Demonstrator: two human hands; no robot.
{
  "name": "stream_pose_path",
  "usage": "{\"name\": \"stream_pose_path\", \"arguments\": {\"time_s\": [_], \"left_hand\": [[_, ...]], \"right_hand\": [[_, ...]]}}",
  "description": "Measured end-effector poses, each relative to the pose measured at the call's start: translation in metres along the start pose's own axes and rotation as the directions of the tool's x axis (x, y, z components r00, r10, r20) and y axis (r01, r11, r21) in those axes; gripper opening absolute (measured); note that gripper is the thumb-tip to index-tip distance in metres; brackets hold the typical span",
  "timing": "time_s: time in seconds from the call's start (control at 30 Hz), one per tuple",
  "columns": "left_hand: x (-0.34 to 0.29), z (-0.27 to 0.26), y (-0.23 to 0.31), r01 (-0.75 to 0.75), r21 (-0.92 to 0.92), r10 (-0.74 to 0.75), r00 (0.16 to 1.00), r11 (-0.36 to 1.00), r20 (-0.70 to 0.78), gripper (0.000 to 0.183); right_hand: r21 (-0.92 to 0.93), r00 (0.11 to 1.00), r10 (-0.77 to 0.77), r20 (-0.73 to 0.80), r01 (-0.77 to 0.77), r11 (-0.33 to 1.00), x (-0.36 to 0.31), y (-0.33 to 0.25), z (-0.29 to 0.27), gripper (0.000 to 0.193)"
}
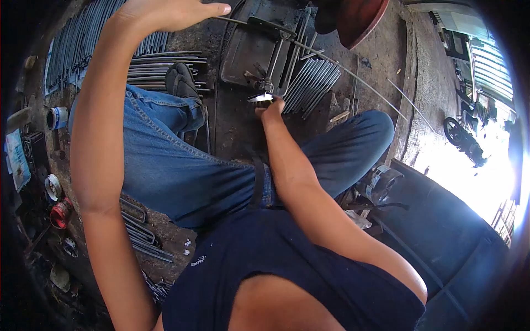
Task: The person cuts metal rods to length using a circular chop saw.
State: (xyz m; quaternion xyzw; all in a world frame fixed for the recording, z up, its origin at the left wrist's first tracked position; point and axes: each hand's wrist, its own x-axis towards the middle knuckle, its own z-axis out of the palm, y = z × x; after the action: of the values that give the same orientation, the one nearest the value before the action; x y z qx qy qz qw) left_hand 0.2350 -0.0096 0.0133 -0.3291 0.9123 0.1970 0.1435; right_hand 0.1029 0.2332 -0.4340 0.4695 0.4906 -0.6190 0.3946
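My left hand (165,14) is at the top edge, its thumb stretched to the right; its other fingers are cut off by the edge. From under that thumb a long thin metal rod (348,70) slants down to the right, passing a dark metal fixture (271,26). Farther down, my right hand (270,108) is closed at a shiny metal piece (260,97), with the fingers mostly hidden. This piece lies against a small clamp-like mechanism (266,85), from which a metal bar (274,58) runs up towards the fixture.
Many cut rods lie in a bundle (80,41) at upper left and a stack (312,85) right of the mechanism. Bent rods (138,231) lie at lower left near a red tin (61,212). A red rounded object (361,25) hangs at the top; a motorcycle (466,138) stands right.
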Motion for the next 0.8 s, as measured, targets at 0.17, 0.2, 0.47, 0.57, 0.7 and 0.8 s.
{"name": "stream_pose_path", "arguments": {"time_s": [0.17,0.2,0.47,0.57,0.7,0.8], "left_hand": [[0.001,-0.001,-0.004,0.099,0.010,-0.099,0.986,0.995,0.135,0.066],[-0.002,0.004,-0.004,0.072,0.003,-0.072,0.997,0.997,0.037,0.066],[-0.007,0.008,-0.006,0.094,0.139,-0.078,0.990,0.986,-0.117,0.063],[-0.002,-0.004,-0.008,0.147,-0.009,-0.146,0.988,0.989,0.043,0.063],[-0.011,-0.021,-0.012,0.176,-0.070,-0.169,0.981,0.982,0.098,0.058],[-0.017,-0.028,-0.013,0.190,-0.066,-0.184,0.979,0.980,0.092,0.056]], "right_hand": [[0.313,0.997,-0.068,-0.026,0.072,0.947,-0.007,0.023,0.033,0.054],[0.235,0.956,-0.047,-0.291,0.119,0.965,-0.008,0.029,0.042,0.059],[-0.469,0.521,-0.609,-0.598,0.389,0.793,0.001,0.052,0.056,0.054],[-0.637,0.183,-0.872,-0.454,0.617,0.462,0.003,0.056,0.039,0.050],[-0.719,0.420,-0.847,-0.325,0.472,0.510,-0.011,0.024,0.024,0.049],[-0.787,0.549,-0.781,-0.297,0.322,0.526,-0.037,0.034,0.020,0.037]]}}
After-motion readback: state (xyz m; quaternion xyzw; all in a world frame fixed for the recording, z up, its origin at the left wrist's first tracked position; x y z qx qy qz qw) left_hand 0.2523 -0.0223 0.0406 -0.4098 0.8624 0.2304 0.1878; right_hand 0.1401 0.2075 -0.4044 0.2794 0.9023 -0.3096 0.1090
